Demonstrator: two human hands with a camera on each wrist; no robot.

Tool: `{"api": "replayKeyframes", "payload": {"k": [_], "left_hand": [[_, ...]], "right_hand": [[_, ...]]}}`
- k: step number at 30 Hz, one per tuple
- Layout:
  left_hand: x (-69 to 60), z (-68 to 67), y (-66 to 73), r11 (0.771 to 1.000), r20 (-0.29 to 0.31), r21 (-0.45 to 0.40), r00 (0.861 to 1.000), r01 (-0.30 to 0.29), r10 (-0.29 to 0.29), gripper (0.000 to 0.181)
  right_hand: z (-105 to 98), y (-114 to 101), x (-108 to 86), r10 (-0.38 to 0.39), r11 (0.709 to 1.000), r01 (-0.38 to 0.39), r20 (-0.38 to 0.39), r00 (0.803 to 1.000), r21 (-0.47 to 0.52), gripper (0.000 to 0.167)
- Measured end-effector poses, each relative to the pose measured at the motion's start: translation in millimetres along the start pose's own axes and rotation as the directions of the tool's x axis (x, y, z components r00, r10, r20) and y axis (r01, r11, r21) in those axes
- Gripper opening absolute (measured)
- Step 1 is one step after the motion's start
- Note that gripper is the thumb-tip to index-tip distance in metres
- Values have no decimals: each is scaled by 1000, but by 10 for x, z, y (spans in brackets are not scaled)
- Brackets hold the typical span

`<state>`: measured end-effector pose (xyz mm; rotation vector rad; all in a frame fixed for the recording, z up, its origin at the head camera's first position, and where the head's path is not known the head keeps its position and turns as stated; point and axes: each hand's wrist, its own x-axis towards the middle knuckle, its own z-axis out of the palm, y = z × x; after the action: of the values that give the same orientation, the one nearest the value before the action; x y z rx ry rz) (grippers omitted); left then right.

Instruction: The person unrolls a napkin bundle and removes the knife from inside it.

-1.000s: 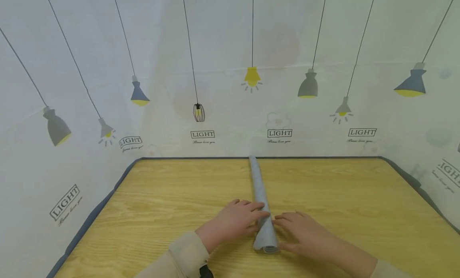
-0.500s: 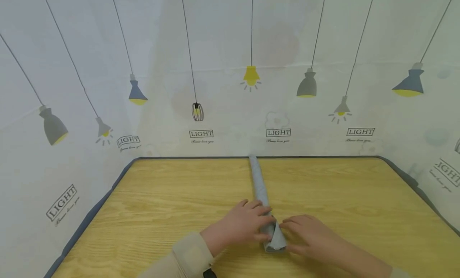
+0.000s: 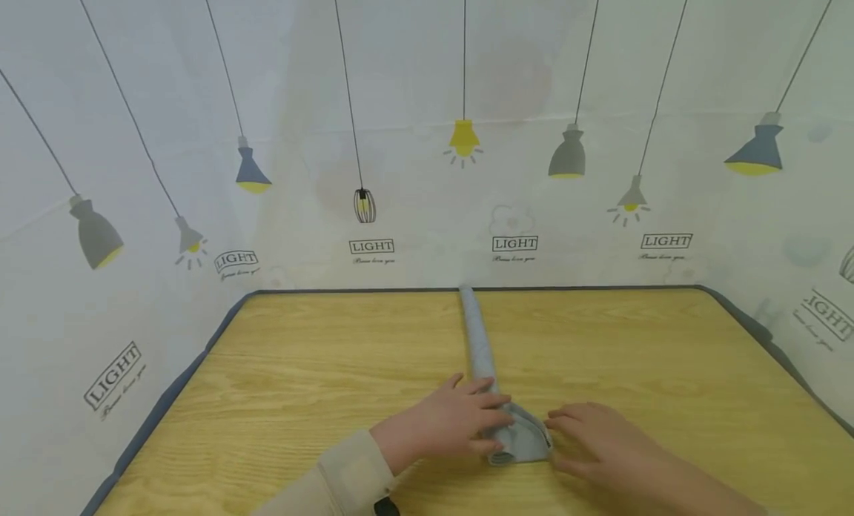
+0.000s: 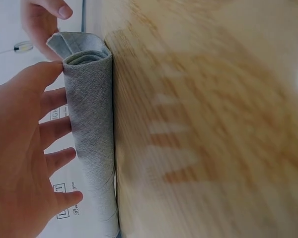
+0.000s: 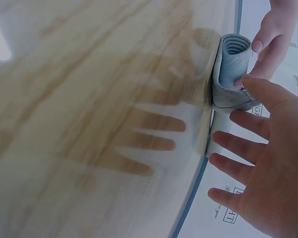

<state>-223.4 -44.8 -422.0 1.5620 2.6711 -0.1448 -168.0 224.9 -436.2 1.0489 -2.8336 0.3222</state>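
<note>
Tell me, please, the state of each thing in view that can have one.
Grey-blue woven cloth roll, mostly rolled, near end open as a flap
Bare left hand, fingers spread, touching the roll
Bare right hand, fingers apart, at the flap's edge
Yellow wood-grain table, glossy
White lamp-printed wall sheet, faintly creased

Left hand [image 3: 450,422] hides part of the rolled grey cloth [image 3: 478,338], head view's bottom edge crops right forearm [image 3: 694,479] and wooden table [image 3: 280,375], script [image 3: 514,259] under LIGHT print [image 3: 514,243] too blurred.
</note>
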Motion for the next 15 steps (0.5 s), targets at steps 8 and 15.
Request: {"api": "replayKeyframes", "payload": {"k": [8, 15], "left_hand": [[-101, -23, -48, 1000, -15, -21, 1000, -2, 2, 47], [-163, 22, -96, 1000, -73, -5, 997, -11, 11, 45]], "right_hand": [[-62, 54, -121, 31, 1000, -31, 28, 999, -6, 48], [-72, 130, -164, 1, 999, -1, 6, 1000, -52, 46]]}}
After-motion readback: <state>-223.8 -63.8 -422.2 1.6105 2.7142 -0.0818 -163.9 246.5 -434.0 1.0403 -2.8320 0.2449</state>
